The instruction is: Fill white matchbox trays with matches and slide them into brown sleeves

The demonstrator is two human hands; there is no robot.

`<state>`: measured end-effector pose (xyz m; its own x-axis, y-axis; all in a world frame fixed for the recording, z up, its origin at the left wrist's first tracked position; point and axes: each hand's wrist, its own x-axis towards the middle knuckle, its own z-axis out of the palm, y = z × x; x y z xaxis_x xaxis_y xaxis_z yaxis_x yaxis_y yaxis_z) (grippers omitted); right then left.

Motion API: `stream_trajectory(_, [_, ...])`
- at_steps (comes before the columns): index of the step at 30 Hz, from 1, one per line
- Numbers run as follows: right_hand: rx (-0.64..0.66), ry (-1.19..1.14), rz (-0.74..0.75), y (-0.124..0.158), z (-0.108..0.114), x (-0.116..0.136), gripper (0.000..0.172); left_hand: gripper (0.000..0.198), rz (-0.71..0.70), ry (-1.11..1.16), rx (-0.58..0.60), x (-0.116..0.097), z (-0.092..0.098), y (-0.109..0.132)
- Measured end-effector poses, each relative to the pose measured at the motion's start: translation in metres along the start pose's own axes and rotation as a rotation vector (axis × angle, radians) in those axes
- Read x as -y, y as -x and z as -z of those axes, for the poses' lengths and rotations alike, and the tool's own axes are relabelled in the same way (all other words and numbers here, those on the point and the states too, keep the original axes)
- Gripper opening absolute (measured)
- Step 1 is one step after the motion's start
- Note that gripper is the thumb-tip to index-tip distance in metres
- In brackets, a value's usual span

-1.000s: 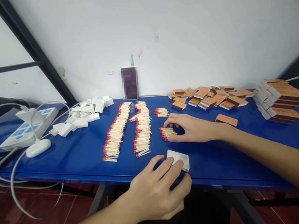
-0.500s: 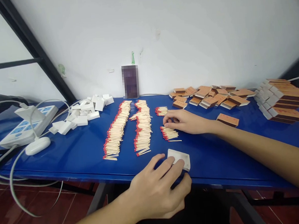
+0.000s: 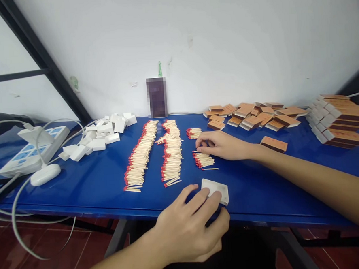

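Observation:
A small white matchbox tray (image 3: 216,186) rests near the table's front edge. My left hand (image 3: 194,225) holds it from the near side, fingers bent over its rim. Farther back, my right hand (image 3: 221,144) is curled down over a short row of red-headed matches (image 3: 203,159). Its thumb and forefinger close on matches in the middle of that row, though the fingertips partly hide them. A few more matches (image 3: 194,132) from the row show beyond the hand. Two long rows of matches, one on the left (image 3: 140,157) and one in the middle (image 3: 171,153), lie beside it.
White trays (image 3: 98,139) are heaped at the back left, near a power strip (image 3: 34,151) with cables. Matchbox sleeves (image 3: 251,116) are piled at the back right, and one matchbox sleeve (image 3: 273,143) lies apart. Stacked matchboxes (image 3: 339,118) stand far right. A pixelated dark rectangle (image 3: 157,98) leans on the wall.

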<state>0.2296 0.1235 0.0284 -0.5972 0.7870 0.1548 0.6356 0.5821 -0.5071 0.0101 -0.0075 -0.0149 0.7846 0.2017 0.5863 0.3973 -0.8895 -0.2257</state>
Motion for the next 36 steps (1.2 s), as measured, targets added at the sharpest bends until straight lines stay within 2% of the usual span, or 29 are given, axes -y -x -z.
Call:
stream_trajectory(15, [-0.073,0.055,0.010,-0.002,-0.004,-0.006,0.025,0.025,0.006,0.001,0.009,0.000,0.000,-0.001])
stream_trajectory(36, [-0.151,0.131,0.100,-0.002,-0.010,-0.017,0.023,0.026,0.007,-0.006,0.012,-0.001,-0.001,0.000])
